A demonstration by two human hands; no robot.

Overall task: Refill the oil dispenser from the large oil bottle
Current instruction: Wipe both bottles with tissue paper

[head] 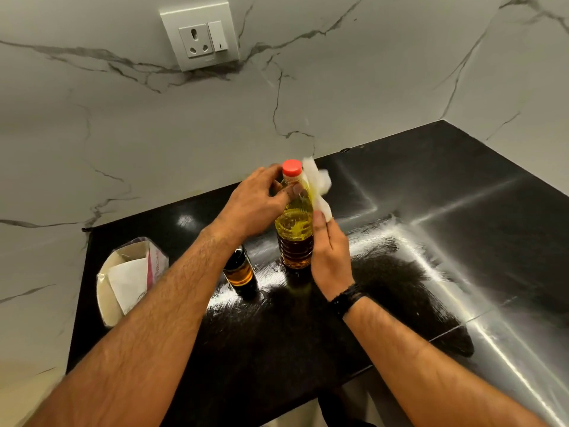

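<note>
Here, left fingers [286, 192] around bottle [294, 223] neck.

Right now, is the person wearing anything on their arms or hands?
Both forearms are bare, with no sleeves showing. The right wrist wears a black band, perhaps a watch strap. The left hand and right hand have no gloves, and no rings show.

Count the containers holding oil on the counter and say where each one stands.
2. The large oil bottle stands upright mid-counter, between both hands. The smaller oil dispenser stands just left of it, partly behind the left forearm. None other is visible.
</note>
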